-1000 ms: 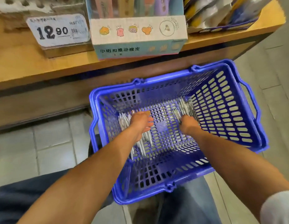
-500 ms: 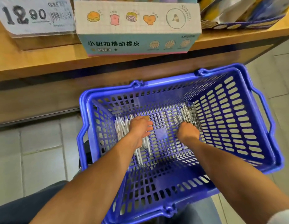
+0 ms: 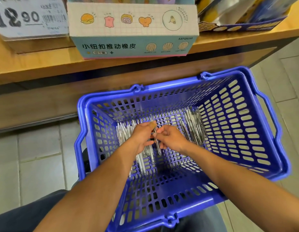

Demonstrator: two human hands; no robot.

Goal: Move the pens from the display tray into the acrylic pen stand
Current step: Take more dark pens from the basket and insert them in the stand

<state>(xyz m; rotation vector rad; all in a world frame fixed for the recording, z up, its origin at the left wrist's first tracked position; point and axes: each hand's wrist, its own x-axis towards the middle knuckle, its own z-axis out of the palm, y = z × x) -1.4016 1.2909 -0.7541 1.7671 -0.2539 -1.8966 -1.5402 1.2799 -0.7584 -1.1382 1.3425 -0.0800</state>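
Pen (image 3: 155, 139) lies near-to-far between both hands | left hand (image 3: 142, 136) and right hand (image 3: 170, 138) pinch it mid-basket (image 3: 245, 131) | spare pens (image 3: 194, 126) right, nearer right hand

Head-worn view, steeply down into basket (image 3: 245, 131)
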